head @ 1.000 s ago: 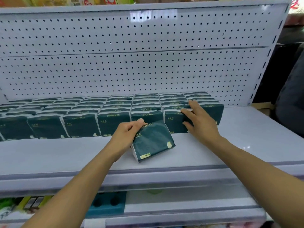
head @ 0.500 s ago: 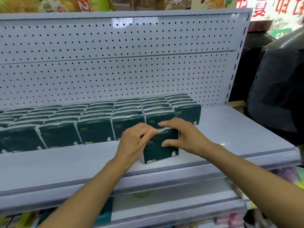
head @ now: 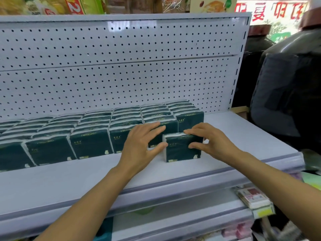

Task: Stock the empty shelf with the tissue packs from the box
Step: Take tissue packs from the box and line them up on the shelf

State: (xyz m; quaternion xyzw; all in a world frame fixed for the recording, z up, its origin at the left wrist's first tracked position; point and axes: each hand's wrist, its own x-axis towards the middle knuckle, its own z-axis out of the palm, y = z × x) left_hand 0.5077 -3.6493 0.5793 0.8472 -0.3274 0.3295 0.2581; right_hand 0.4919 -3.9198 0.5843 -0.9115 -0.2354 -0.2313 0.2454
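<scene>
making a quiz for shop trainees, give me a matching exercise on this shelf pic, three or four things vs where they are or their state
Things:
1. front pack
2. left hand
3. pegboard
4. right hand

Places or states:
A. behind the rows of packs
B. fingers spread, thumb against the front pack's left side
C. upright, alone in front of the rows
D. fingers on the front pack's top, thumb on its face

Pairs: 1-C, 2-B, 3-A, 4-D
</scene>
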